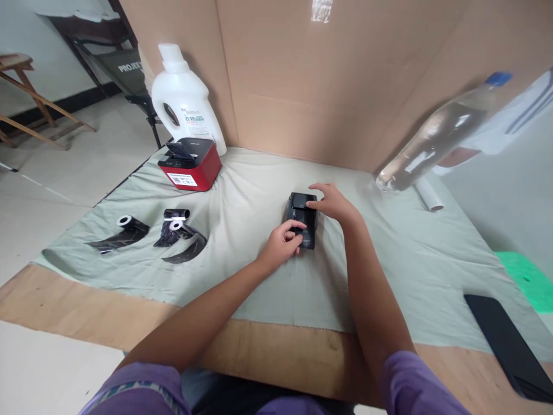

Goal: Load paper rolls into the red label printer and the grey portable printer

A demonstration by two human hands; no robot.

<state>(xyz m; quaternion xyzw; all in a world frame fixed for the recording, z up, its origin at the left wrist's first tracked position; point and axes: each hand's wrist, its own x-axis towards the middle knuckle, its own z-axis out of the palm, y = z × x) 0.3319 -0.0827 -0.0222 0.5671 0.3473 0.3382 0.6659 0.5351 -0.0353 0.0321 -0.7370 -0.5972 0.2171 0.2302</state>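
Observation:
A small black boxy device (304, 202), likely a portable printer, rests on the cloth in front of me, with a glossy black strip (308, 233) over its near part. My left hand (283, 245) is at its near left side, fingers bent over the strip and the front edge; what the fingertips pinch is partly hidden. At the far right corner, my right hand (332, 203) touches the lid with a fingertip, thumb and fingers apart. To the left lie several rolls with dark unrolled strips, among them a black roll (137, 227) with a white core.
A red and black printer (205, 167) stands back left before a white detergent bottle (184, 95). A large clear bottle (436, 138) leans at the right, near a white tube (428, 195). A dark phone (505, 340) lies front right. Cardboard (302, 86) walls the back.

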